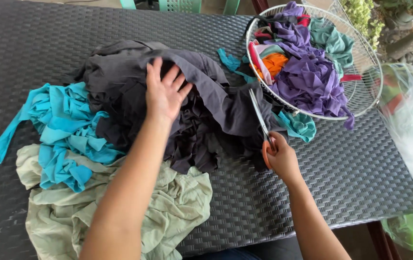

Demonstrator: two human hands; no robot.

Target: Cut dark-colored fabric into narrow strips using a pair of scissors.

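My left hand [164, 91] lies flat, fingers spread, on top of a heap of dark grey cloth [201, 110] in the middle of the table. My right hand [279, 156] grips the orange handles of a pair of scissors [259, 115], whose blades point up and away along the right edge of the grey cloth. A pile of turquoise cloth strips [62, 130] lies left of the grey heap. Pale green cloth [177, 207] is spread at the near edge, under my left forearm.
A round white wire basket [367, 91] at the back right holds purple, teal, orange and pink scraps. The table [360, 168] is dark woven wicker. A clear plastic bag [408, 144] hangs off its right side. Green chair legs stand behind.
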